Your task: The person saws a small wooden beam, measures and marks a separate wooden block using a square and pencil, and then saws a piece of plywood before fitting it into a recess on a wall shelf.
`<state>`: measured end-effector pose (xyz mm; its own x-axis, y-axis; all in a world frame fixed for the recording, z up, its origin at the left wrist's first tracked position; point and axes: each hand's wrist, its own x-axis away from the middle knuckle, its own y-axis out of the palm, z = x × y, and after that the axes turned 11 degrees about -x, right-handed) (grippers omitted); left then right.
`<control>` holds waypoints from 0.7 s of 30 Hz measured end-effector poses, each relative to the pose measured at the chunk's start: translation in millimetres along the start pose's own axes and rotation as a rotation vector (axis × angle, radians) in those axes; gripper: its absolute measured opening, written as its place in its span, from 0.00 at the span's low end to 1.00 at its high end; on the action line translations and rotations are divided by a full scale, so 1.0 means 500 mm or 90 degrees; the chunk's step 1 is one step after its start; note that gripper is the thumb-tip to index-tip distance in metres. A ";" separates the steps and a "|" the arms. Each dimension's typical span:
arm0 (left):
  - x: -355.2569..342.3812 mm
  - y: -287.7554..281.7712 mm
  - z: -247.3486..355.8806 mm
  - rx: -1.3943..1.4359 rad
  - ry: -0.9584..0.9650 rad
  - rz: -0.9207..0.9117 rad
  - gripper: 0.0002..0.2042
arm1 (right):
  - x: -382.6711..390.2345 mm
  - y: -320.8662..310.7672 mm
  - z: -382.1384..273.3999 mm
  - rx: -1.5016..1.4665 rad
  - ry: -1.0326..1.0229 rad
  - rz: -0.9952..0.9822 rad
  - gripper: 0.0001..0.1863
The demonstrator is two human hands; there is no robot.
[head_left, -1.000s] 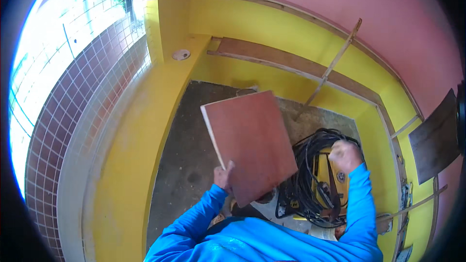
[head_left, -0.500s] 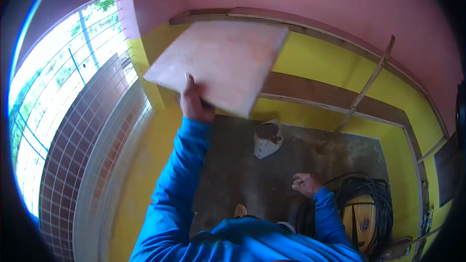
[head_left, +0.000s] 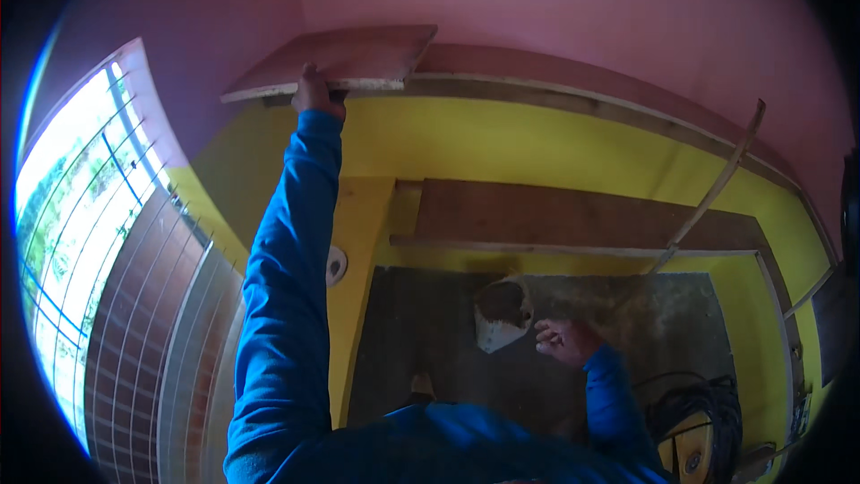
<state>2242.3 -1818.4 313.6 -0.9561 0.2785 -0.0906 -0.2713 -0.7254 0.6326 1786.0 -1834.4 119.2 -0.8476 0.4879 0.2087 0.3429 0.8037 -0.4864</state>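
Note:
My left hand [head_left: 315, 94], arm stretched far forward, grips the front edge of a flat reddish-brown wooden board [head_left: 345, 58], thumb on top and fingers underneath. The board is nearly level at the left end of the long upper wall shelf [head_left: 537, 72]; whether its weight rests there I cannot tell. Low on the right, my right hand [head_left: 566, 342] is held with fingers curled in; what they hold, if anything, is hidden. Just left of it, a pale, torn-looking bag [head_left: 502, 333] with brown contents stands on the dark floor.
A lower wooden shelf [head_left: 573, 220] runs along the yellow wall, and a slanting wooden stick [head_left: 717, 184] crosses in front of it. Black coiled cable [head_left: 730, 421] lies over a yellow machine [head_left: 692, 457] at the lower right. A grilled window [head_left: 116, 215] is on the left.
My left hand has carried the board forward and left, from a tilted hold to nearly level at the upper shelf. My right hand stays curled in about the same place.

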 end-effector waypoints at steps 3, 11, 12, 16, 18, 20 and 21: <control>-0.042 0.027 -0.037 0.011 -0.002 -0.017 0.18 | -0.082 -0.010 0.011 0.046 -0.019 0.003 0.20; -0.150 0.048 -0.085 0.009 0.031 0.028 0.16 | -0.232 -0.026 -0.030 0.025 -0.054 -0.061 0.20; -0.157 0.052 -0.088 0.010 0.030 0.030 0.16 | -0.245 -0.030 -0.028 0.003 -0.051 -0.074 0.20; -0.213 0.032 -0.108 -0.018 0.004 -0.002 0.18 | -0.306 -0.049 -0.045 0.069 -0.091 -0.121 0.22; -0.220 0.028 -0.104 0.013 0.012 -0.026 0.18 | -0.334 -0.052 -0.042 0.055 -0.043 -0.151 0.23; -0.207 0.019 -0.093 -0.076 0.010 -0.096 0.20 | -0.354 -0.063 -0.034 0.063 -0.077 -0.165 0.23; -0.196 0.016 -0.089 -0.078 0.012 -0.088 0.20 | -0.364 -0.068 -0.030 0.066 -0.102 -0.174 0.22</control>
<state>2328.8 -1879.4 293.4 -0.9103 0.3701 -0.1854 -0.4108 -0.7527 0.5145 1934.8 -1945.6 110.3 -0.9583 0.1923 0.2115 0.0577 0.8548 -0.5158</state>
